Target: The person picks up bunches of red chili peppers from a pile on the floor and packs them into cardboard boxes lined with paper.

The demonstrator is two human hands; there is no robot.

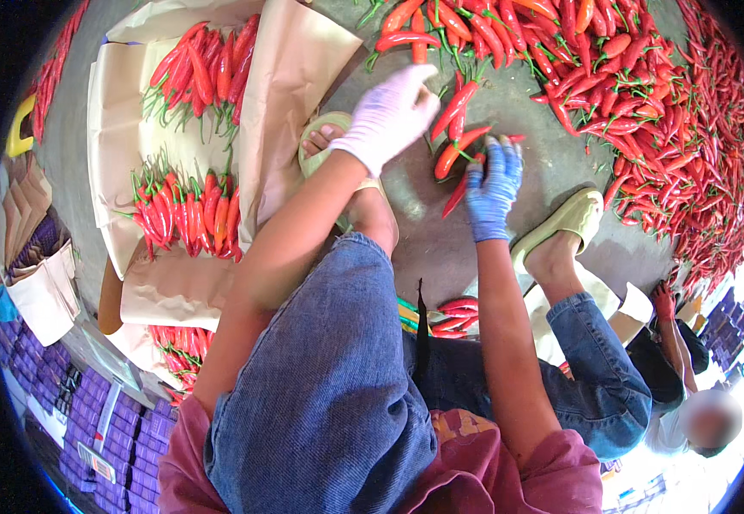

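Observation:
My left hand, in a white glove blurred by motion, is just left of several red chili peppers on the concrete floor. Its thumb and forefinger are apart, with nothing visible between them. My right hand, in a blue glove, is low over the floor. Its thumb and fingertips touch or nearly touch a red chili and an orange-red chili. A red tip shows past its fingers; whether the hand grips a pepper is hidden.
A large heap of red chilies spreads at the right. To the left, a paper-lined box holds two rows of chilies. Sandaled feet flank the work spot. Purple crates are stacked lower left. Another person sits lower right.

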